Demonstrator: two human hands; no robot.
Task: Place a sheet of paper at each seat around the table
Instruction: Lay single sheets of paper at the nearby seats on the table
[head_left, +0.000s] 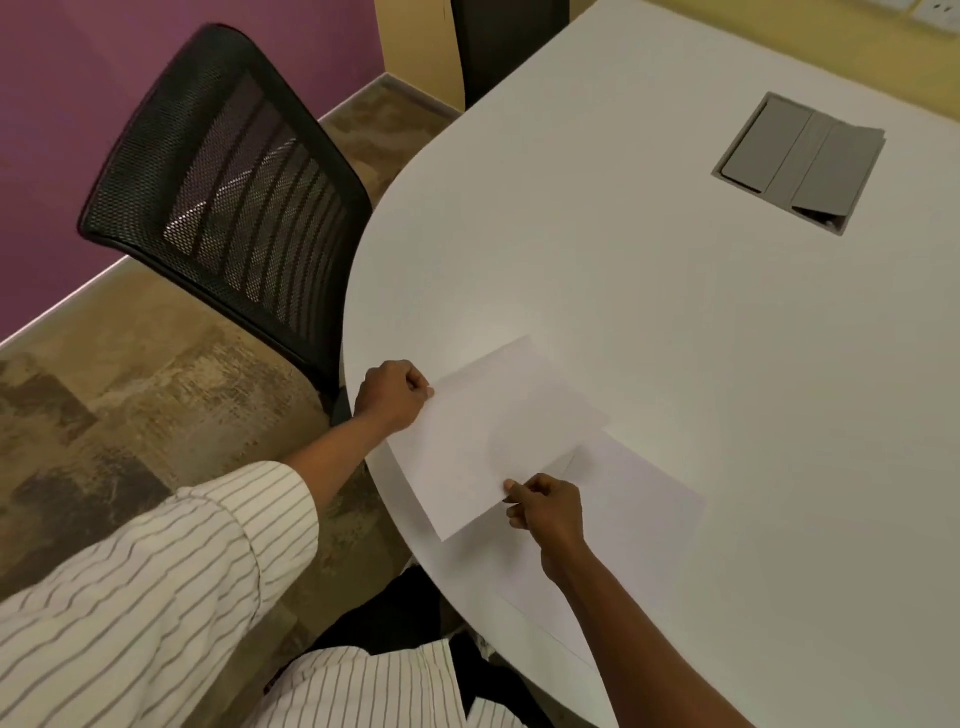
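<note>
A white sheet of paper (483, 441) is held just over the near left edge of the white table (649, 291). My left hand (392, 395) pinches its far left corner. My right hand (545, 506) pinches its near right edge. A second white sheet (634, 504) lies flat on the table, partly under the held one and under my right hand. A black mesh chair (228, 197) stands at the table's rounded end, just left of the held sheet.
A grey cable hatch (800, 161) is set into the table top at the far right, one flap slightly raised. A dark chair back (509, 41) shows at the table's far side. Patterned carpet and a purple wall lie to the left.
</note>
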